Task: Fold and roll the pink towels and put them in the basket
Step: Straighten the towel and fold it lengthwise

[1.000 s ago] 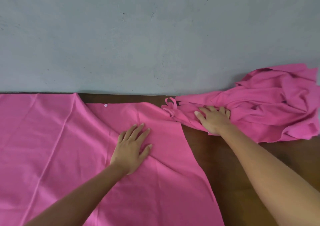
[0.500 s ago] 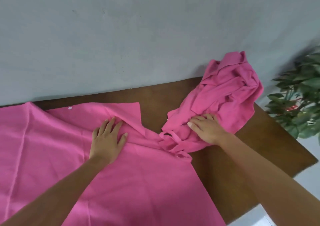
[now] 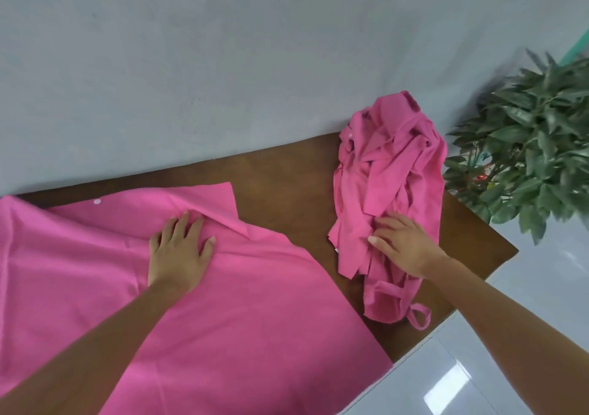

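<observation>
A large pink towel (image 3: 248,312) lies spread over the left and middle of the brown table (image 3: 280,166). My left hand (image 3: 178,252) rests flat on it near its far edge, fingers straight. A crumpled heap of pink towels (image 3: 392,166) sits at the table's right end, clear of the spread towel, with a loop hanging at the near edge. My right hand (image 3: 404,242) presses on the near part of the heap, fingers extended. No basket is in view.
A grey wall (image 3: 223,64) runs right behind the table. A green leafy plant (image 3: 535,147) stands just past the table's right end. White glossy floor tiles (image 3: 510,335) show beyond the table's right corner and near edge.
My right hand has pushed the crumpled heap to the right, so bare table now separates it from the spread towel. The view swung right, bringing the plant into sight. My left hand stayed on the towel.
</observation>
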`<state>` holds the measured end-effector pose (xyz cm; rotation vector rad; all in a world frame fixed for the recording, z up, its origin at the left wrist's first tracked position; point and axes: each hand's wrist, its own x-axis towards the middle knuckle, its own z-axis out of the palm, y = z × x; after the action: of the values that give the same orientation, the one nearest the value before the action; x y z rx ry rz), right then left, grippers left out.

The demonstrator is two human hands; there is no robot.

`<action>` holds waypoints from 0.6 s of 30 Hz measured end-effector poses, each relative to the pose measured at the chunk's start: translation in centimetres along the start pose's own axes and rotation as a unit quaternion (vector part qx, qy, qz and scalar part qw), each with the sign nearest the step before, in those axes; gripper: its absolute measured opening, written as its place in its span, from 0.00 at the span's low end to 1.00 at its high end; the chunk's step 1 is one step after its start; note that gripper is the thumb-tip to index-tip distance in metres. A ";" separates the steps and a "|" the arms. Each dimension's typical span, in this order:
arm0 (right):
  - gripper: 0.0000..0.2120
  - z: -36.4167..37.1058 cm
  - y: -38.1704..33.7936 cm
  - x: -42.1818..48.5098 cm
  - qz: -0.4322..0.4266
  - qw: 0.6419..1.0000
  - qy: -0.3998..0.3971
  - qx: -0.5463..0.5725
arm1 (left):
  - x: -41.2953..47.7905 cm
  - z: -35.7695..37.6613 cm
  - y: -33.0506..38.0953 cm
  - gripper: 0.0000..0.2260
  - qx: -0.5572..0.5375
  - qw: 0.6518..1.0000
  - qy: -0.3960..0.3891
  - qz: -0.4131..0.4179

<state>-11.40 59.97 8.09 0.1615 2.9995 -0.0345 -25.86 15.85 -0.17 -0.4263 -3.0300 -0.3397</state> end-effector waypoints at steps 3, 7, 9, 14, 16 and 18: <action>0.39 0.3 -1.5 0.4 -0.017 0.995 0.099 0.005 | 0.0 0.0 0.0 0.34 -0.001 1.000 -0.001 -0.003; 0.38 0.3 -5.6 1.3 -0.043 0.994 0.096 0.010 | 0.0 0.1 0.1 0.34 0.003 1.000 0.002 -0.003; 0.48 0.4 -6.9 1.7 -0.050 0.998 0.041 -0.004 | 0.1 0.0 0.1 0.34 0.003 1.000 0.001 -0.002; 0.59 2.4 -5.9 0.8 -0.011 0.999 -0.035 -0.040 | 0.1 0.0 0.1 0.34 0.007 1.000 -0.001 0.002; 0.54 2.9 -4.9 -0.1 -0.002 0.999 -0.034 -0.037 | 0.1 -0.1 0.1 0.34 0.003 1.000 -0.002 0.002; 0.47 3.1 -3.8 -1.1 0.004 0.999 -0.032 -0.038 | 0.0 -0.1 0.1 0.33 0.003 1.000 -0.003 0.002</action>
<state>-10.33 55.98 5.22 0.1601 2.9313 0.0748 -25.87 15.93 -0.10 -0.4341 -3.0347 -0.3289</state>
